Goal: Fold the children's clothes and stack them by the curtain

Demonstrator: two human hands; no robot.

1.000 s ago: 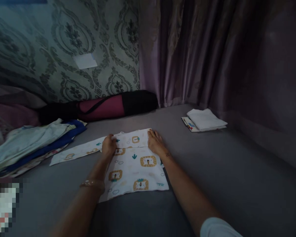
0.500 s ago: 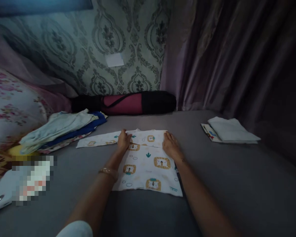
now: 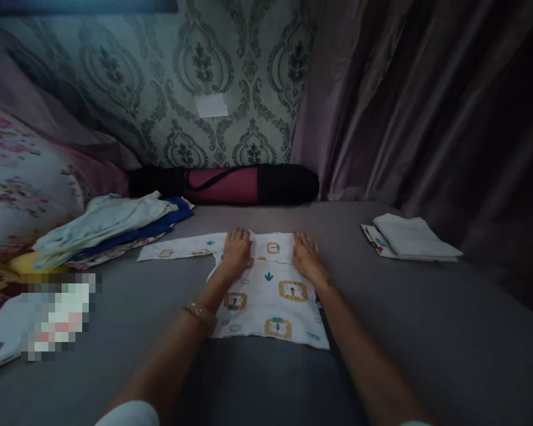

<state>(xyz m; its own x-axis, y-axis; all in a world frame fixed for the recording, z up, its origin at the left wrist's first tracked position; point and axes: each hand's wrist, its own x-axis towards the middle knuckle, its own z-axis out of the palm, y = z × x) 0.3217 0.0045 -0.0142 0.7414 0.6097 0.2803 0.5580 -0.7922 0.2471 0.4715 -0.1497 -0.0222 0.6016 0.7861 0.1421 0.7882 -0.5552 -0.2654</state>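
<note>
A small white garment [image 3: 257, 296] with yellow lion faces and green leaf prints lies on the grey sheet. One sleeve stretches out to the left; on the right, the edge is folded in, with a strip lying across the top. My left hand [image 3: 237, 249] rests flat on the upper middle of the cloth, fingers extended. At the upper right edge, my right hand [image 3: 306, 255] lies on the fabric with its fingers spread. Neither hand grips anything.
Stacked clothes [image 3: 111, 228] lie at the left beside a floral pillow [image 3: 22, 183]. Folded white cloths [image 3: 417, 236] sit at the right. A pink and black bag [image 3: 231, 184] lies along the wall. Grey sheet [image 3: 426, 331] surrounds the garment.
My left hand has shifted right from near the sleeve's base and flattened onto the cloth. My right hand stays at the right edge. The view has moved slightly.
</note>
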